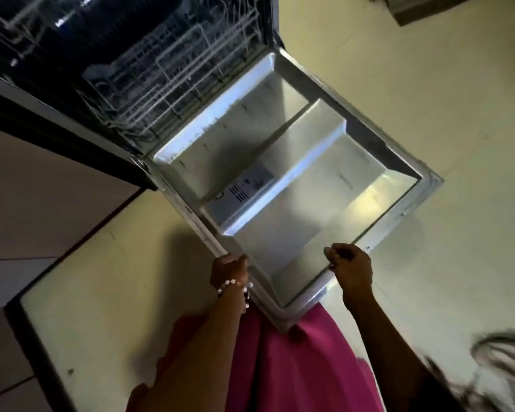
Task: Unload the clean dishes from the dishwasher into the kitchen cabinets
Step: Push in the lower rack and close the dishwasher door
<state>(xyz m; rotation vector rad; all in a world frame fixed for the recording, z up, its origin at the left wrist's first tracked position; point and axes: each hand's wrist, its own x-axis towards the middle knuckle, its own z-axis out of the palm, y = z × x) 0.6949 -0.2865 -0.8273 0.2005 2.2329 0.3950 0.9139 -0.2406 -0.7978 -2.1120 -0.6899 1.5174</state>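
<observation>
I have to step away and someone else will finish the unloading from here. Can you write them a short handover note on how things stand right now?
Left hand: holds the near edge of the dishwasher door, grip curled over its left part.
Right hand: grips the same edge further right.
Door: folded fully down, inner metal face up.
Lower rack: inside the tub, not pulled out; the view is blurred, so what it carries cannot be told.
Done: dishwasher opened.
Left: slide the rack out, lift the dishes out, put them in the cabinets. No dish in either hand.
</observation>
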